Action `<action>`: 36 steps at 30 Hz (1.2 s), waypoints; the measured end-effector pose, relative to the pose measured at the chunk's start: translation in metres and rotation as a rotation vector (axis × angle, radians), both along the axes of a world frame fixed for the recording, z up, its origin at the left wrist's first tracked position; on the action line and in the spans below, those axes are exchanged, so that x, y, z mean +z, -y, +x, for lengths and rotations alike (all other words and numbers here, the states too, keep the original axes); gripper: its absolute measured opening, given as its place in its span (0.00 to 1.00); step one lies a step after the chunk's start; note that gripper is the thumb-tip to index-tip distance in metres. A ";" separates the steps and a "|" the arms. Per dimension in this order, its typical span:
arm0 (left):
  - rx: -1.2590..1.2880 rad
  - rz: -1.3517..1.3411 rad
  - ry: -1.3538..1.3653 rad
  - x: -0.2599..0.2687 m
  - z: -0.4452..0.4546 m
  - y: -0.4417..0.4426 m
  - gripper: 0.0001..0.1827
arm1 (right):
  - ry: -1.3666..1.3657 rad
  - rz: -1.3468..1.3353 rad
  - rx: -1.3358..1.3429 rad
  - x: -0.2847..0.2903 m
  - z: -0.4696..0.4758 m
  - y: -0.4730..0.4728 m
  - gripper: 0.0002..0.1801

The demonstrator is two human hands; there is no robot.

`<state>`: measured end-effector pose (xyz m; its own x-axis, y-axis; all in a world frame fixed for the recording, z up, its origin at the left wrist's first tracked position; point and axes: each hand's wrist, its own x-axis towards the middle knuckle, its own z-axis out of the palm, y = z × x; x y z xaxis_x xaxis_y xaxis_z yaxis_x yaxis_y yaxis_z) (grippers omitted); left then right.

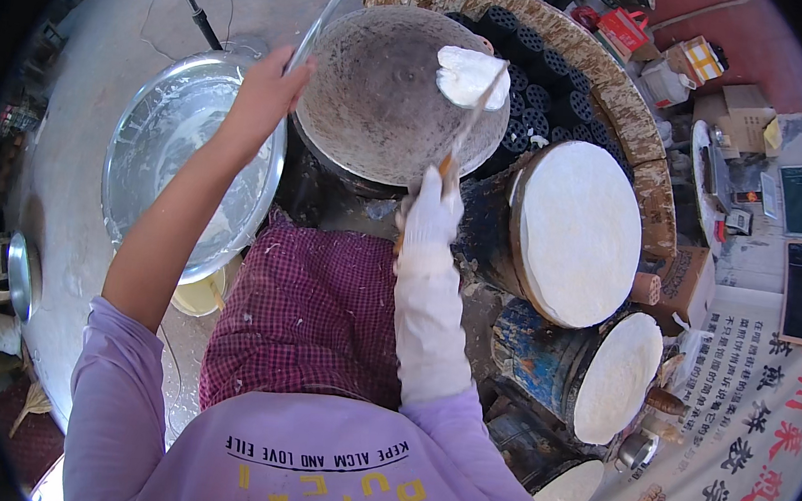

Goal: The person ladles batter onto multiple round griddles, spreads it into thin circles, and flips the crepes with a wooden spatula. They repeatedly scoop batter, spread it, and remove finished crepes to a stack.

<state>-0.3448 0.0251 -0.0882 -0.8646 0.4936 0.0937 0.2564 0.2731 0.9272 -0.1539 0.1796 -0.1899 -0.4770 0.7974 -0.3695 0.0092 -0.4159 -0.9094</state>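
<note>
My left hand (280, 77) is closed around a long thin pale rod (327, 11) that points up past the top edge of the view. A white glove covers my right hand (435, 207), which grips the wooden handle (446, 165) of a long, motion-blurred tool. At the tool's far end a lump of white dough (467, 77) lies over the right part of a wide round pan (385, 106); whether it touches the pan I cannot tell. To the left is a metal basin (144, 156) smeared with white batter or dough.
Black honeycomb coal briquettes (526, 43) stand behind the pan, inside a curved rim (629, 91). At the right, a large white round sheet (578, 230) covers one drum-like stove, with another sheet (619, 377) on a blue drum below. A yellowish bucket (198, 297) sits under the basin.
</note>
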 end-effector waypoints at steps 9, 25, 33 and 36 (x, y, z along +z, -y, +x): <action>0.396 0.254 1.069 -0.055 0.088 0.096 0.23 | 0.547 0.661 0.338 0.028 -0.002 -0.026 0.29; 0.424 -0.108 0.605 -0.179 0.223 0.204 0.11 | 0.457 0.706 0.210 -0.003 -0.019 -0.029 0.27; 0.462 -0.177 0.421 -0.185 0.217 0.206 0.13 | 0.448 0.825 0.218 -0.012 -0.004 -0.067 0.28; 0.440 -0.206 0.380 -0.191 0.216 0.206 0.13 | 0.520 0.678 0.278 -0.006 -0.043 -0.073 0.27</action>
